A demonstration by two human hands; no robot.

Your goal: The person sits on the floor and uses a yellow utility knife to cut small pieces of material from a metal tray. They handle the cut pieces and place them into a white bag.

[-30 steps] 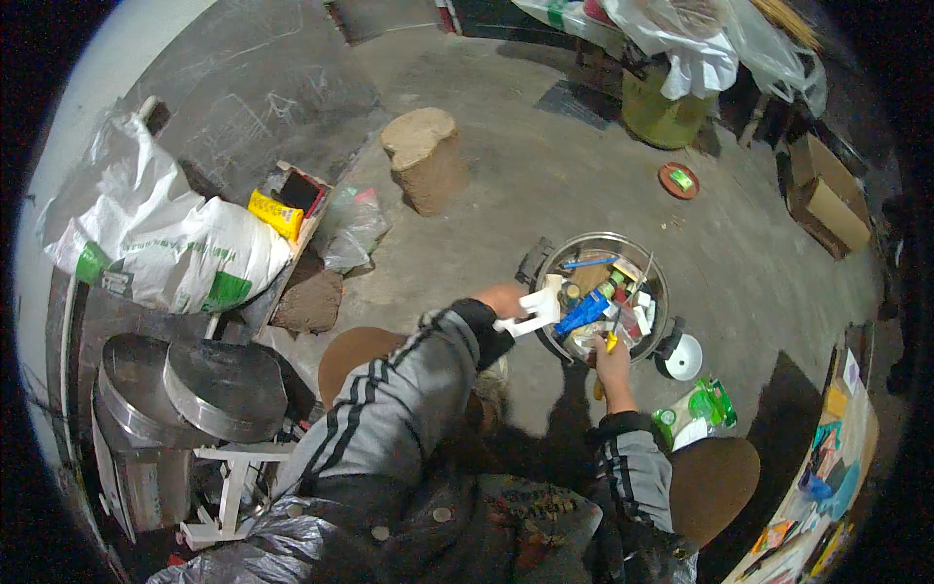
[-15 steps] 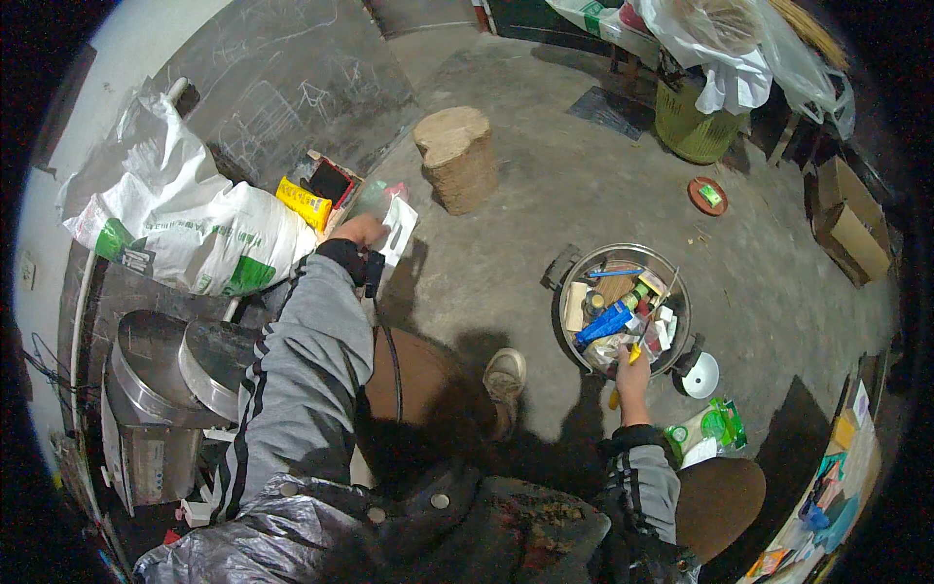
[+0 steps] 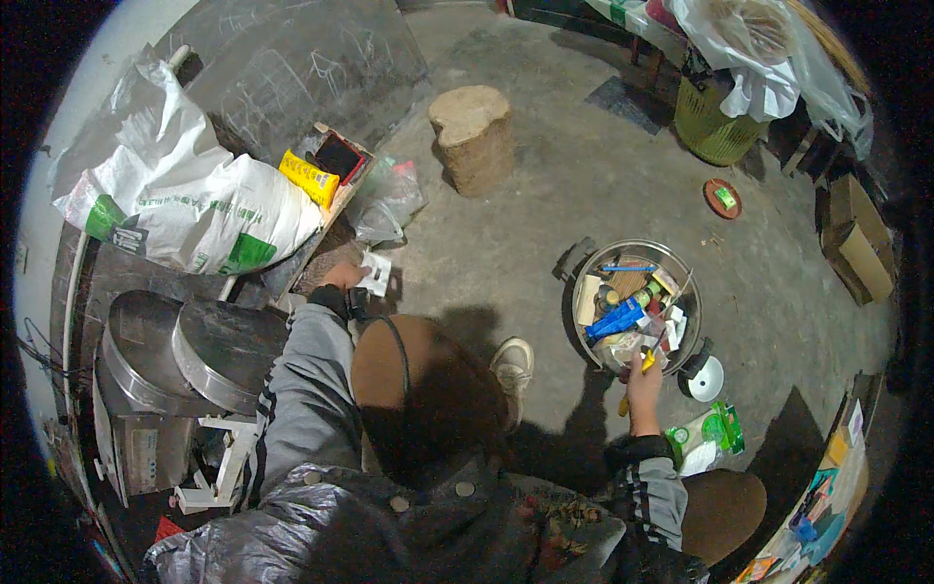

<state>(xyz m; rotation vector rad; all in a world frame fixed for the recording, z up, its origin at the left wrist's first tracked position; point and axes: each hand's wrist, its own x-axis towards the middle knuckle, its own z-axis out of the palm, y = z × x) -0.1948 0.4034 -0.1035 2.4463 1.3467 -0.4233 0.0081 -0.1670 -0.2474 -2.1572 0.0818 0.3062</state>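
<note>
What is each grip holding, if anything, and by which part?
The left grip holds a white piece by its left side; the right grip holds a yellow-handled tool by its handle.

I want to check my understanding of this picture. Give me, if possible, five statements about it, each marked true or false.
1. The left hand holds a white piece. True.
2. The right hand is empty. False: the right hand holds a yellow-handled tool.
3. A blue tube lies inside the round metal pot. True.
4. The yellow packet lies in the pot. False: the yellow packet is beside the white sack.
5. A stump stands upright. True.
</note>
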